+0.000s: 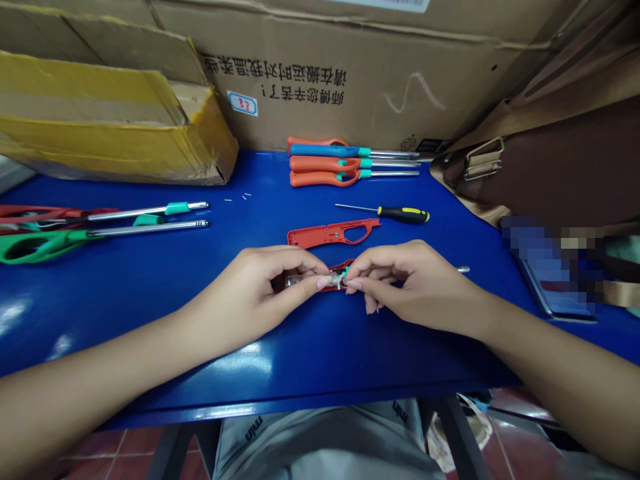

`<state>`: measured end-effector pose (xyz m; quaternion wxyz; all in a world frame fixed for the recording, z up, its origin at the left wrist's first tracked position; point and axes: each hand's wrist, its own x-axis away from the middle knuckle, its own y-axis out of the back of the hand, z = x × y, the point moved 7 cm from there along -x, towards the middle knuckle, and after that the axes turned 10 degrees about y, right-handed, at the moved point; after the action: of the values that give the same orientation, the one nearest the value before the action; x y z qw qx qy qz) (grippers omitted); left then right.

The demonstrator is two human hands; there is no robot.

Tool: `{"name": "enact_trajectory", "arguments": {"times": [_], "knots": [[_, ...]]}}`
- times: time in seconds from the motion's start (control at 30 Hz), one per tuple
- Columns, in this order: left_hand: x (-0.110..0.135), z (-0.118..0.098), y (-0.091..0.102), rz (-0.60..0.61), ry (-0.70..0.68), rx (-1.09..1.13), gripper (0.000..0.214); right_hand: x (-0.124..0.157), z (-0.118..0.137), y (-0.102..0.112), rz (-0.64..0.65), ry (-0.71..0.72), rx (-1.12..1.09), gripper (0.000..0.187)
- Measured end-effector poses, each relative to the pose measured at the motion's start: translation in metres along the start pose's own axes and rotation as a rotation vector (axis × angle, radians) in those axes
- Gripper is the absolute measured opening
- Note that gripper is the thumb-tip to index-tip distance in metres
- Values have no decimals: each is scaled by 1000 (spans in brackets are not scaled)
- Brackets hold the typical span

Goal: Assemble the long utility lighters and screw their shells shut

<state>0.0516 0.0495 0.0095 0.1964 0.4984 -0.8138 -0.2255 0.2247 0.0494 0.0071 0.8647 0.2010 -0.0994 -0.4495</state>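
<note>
My left hand [273, 280] is closed, thumb and fingertips pinching the valve end of a clear fuel tank [294, 282]. The tank lies at the red half-shell of a long-nosed gas lighter [327, 289], mostly covered by both hands. My right hand [407, 283] is also closed, pinching at a teal piece [344, 272] and small pale parts in the shell's middle. What exactly sits between its fingertips is too small to make out. Beyond the right hand, a metal tube tip [465, 269] shows. Just behind my hands lies the other red half-shell [320, 235], its inside facing up.
A black-and-yellow screwdriver [404, 213] lies behind the loose shell. Several lighters [325, 163] are stacked at the back; green and red ones [45, 243] lie left. Cardboard boxes [135, 147] stand behind. Tiny white pins [245, 196] are scattered nearby. A phone [555, 287] is right.
</note>
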Motion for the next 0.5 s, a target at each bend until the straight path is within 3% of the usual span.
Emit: {"name": "enact_trajectory", "arguments": {"times": [0.3, 0.5], "knots": [[0, -3, 0, -9, -41, -25, 22, 0, 2, 0, 1, 45, 55, 17], [2, -11, 1, -36, -148, -71, 18, 2, 12, 1, -28, 224, 256, 14]]}}
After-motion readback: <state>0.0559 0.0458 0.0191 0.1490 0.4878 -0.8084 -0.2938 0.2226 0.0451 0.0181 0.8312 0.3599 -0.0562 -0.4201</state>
